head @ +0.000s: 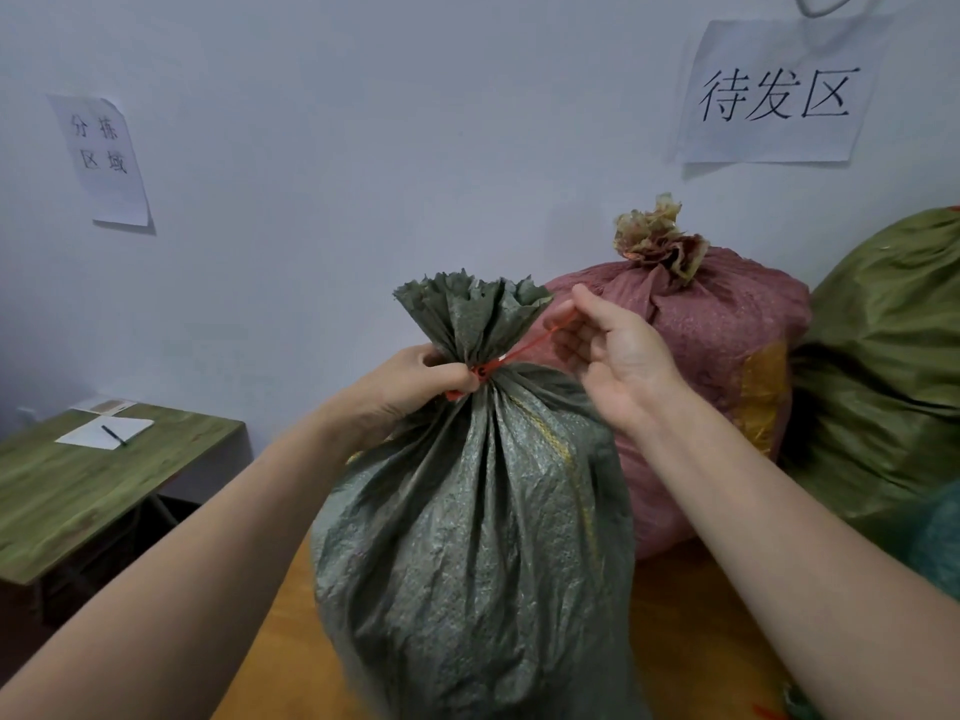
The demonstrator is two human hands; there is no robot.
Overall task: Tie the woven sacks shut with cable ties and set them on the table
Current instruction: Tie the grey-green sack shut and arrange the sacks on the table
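A grey-green woven sack (467,537) stands upright on the orange table (691,610) in front of me, its mouth gathered into a ruffled neck. A red cable tie (524,348) circles that neck. My left hand (410,379) grips the neck at the tie's head. My right hand (602,337) pinches the tie's free tail, which runs taut up and to the right. Behind stands a pink woven sack (727,356) with its top tied.
An olive-green sack (883,356) lies at the right against the wall. A lower green-topped table (78,491) at the left holds paper (104,432) and a pen. Two paper signs hang on the white wall. A red tie (769,713) lies at the bottom right.
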